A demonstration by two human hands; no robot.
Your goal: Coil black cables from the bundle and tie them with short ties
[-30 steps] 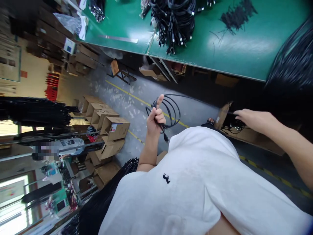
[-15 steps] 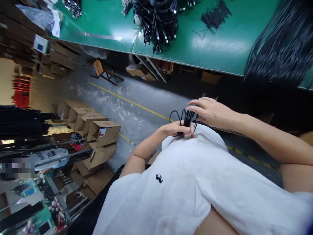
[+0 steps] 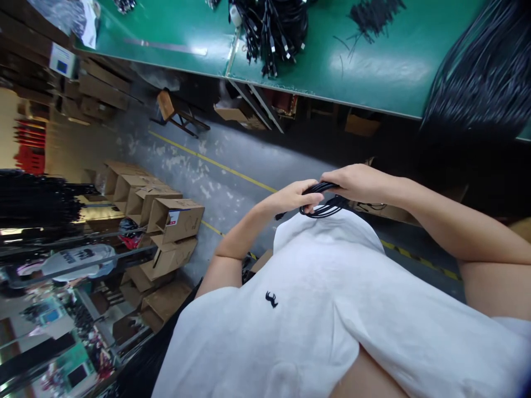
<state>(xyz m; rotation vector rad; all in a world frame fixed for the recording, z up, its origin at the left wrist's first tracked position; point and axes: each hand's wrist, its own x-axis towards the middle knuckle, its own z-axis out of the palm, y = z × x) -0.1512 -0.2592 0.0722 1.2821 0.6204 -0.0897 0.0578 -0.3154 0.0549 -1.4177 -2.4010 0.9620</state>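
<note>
A coiled black cable [image 3: 327, 208] is stretched between my two hands, in front of my white shirt. My left hand [image 3: 299, 196] is closed round one end of the coil, thumb toward me. At the coil's other end, my right hand [image 3: 350, 181] has its fingers wrapped over the strands. A short cable end with a dark plug [image 3: 281, 216] sticks out to the left below my left hand. The fingertips of my right hand are partly hidden behind the cable.
Beyond my hands runs a green worktable [image 3: 385, 83] bearing a bundle of black cables with plugs [image 3: 276, 38], short black pieces [image 3: 375, 19] and a large heap of black cables [image 3: 483, 77]. Open cardboard boxes [image 3: 176, 221] and a wooden stool [image 3: 166, 106] stand on the floor.
My right hand has closed on the coil, which it was only beside before. The coil has turned from upright to lying sideways between both hands, and my left hand has risen slightly.
</note>
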